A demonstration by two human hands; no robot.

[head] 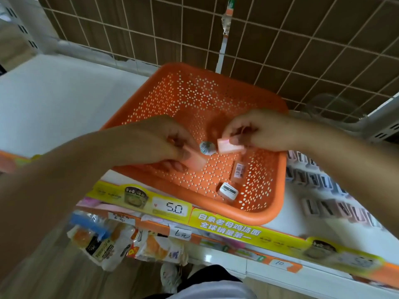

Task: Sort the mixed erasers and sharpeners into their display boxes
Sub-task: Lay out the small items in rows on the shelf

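- Orange basket (262, 209) on the shelf still carries a round sharpener (206, 147), a barcoded eraser (238, 172) and a white sharpener (228, 191).
- I would lift both pink erasers clear before sorting.
- Left hand (155, 140) pinches a pink eraser (195, 161), fingers curled downward.
- Right hand (259, 131) pinches another pink eraser (228, 146), knuckles up.

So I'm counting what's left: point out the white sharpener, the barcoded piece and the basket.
white sharpener (228, 190), head view, top face.
barcoded piece (239, 171), head view, barcode label.
basket (195, 69), head view, far rim.
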